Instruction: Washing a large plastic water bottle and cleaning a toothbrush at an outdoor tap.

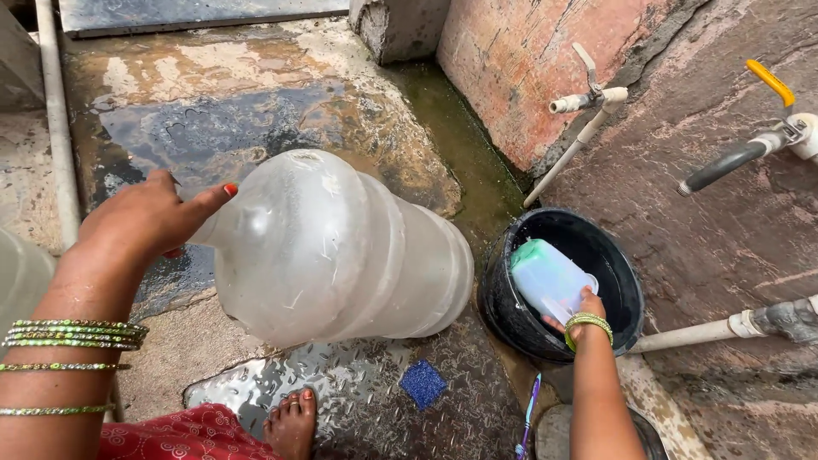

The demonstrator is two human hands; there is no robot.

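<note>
a person's left hand (149, 217) grips the neck of a big clear water jug (336, 247) tipped on its side over a wet stone floor (256, 102), fingers wrapped around it. their right hand (579, 311) dips a pale green mug (550, 277) into a black bucket (511, 319), fingers closed on the handle. two taps (596, 98) stick out of the wall just beyond.
</note>
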